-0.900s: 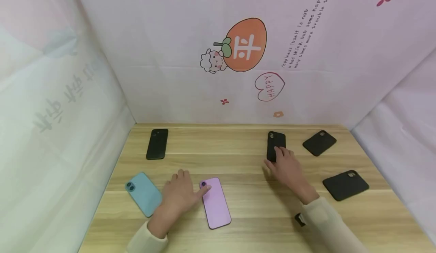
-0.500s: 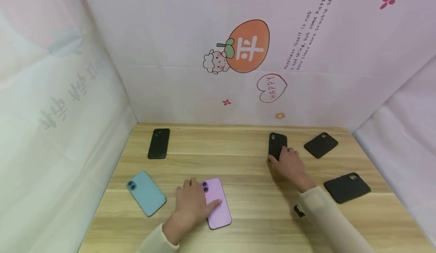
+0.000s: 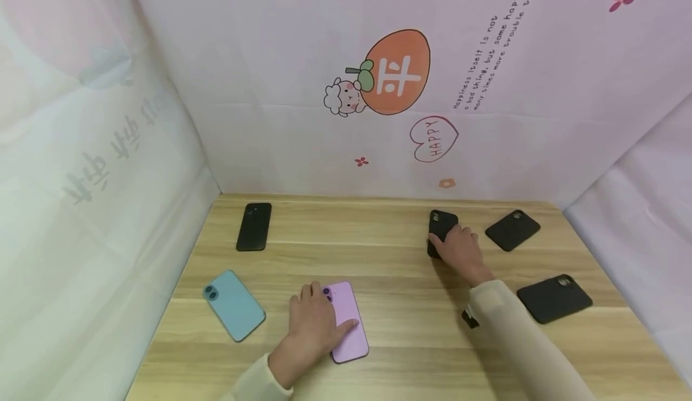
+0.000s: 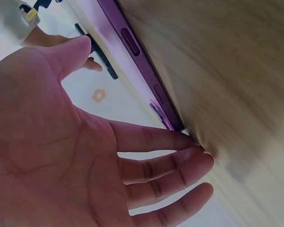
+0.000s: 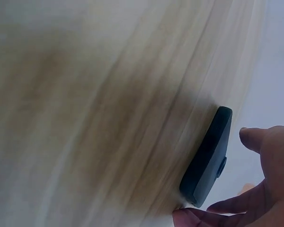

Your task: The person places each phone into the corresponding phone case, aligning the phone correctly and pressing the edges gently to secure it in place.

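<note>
A pink phone lies back up near the front middle of the table. My left hand is at its left side, thumb stretched over its back. In the left wrist view, relaxed fingertips rest by the phone's camera end, with the thumb apart from it. My right hand reaches over a black phone case at the back right. In the right wrist view a fingertip is at the end of this case, and the thumb stands off it with a gap.
A light blue phone lies at the left, with a black phone behind it. Two more black cases lie at the right, one farther back and one nearer. Printed cloth walls stand round the wooden table.
My left hand has moved right and nearer, from between the blue and pink phones to the pink phone's side. My right thumb and fingers have come round the sides of the black case.
</note>
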The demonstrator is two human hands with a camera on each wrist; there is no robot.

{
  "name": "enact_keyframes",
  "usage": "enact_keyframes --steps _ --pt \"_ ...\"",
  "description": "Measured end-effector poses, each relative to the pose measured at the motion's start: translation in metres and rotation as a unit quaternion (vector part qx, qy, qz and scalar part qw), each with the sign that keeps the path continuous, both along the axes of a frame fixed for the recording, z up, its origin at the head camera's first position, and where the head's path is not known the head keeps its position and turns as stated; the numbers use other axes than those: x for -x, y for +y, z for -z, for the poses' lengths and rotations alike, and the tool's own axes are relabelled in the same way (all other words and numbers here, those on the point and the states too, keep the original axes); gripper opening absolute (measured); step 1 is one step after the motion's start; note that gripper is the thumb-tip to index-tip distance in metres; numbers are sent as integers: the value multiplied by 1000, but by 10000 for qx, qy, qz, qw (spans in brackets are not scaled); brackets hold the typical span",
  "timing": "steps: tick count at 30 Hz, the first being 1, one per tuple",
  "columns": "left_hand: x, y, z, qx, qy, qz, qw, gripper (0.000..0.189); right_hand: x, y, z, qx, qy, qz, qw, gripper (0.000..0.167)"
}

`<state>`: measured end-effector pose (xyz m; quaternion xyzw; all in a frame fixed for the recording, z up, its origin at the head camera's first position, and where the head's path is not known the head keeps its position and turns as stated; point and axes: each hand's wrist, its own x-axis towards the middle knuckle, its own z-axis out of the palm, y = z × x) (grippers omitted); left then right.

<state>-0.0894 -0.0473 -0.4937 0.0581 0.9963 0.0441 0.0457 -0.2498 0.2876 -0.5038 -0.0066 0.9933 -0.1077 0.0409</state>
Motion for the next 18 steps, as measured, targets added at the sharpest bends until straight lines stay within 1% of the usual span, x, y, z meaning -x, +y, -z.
enact_keyframes --steps 2,6,10,13,18 --pt "1 3 0 75 6 37 10000 93 4 0 1 -21 -19 67 10000 87" --pt "3 9 1 54 -69 60 9999 98 10 -1 5 -117 -46 168 9998 90" --pt "4 14 2 -95 -116 50 9999 103 11 -4 7 -80 -158 282 9994 95" --pt "6 18 3 -116 -112 74 9998 105 13 -6 7 27 -225 391 9990 98" --pt "9 24 6 160 -84 223 9996 108 20 -4 5 23 -288 481 9984 94"
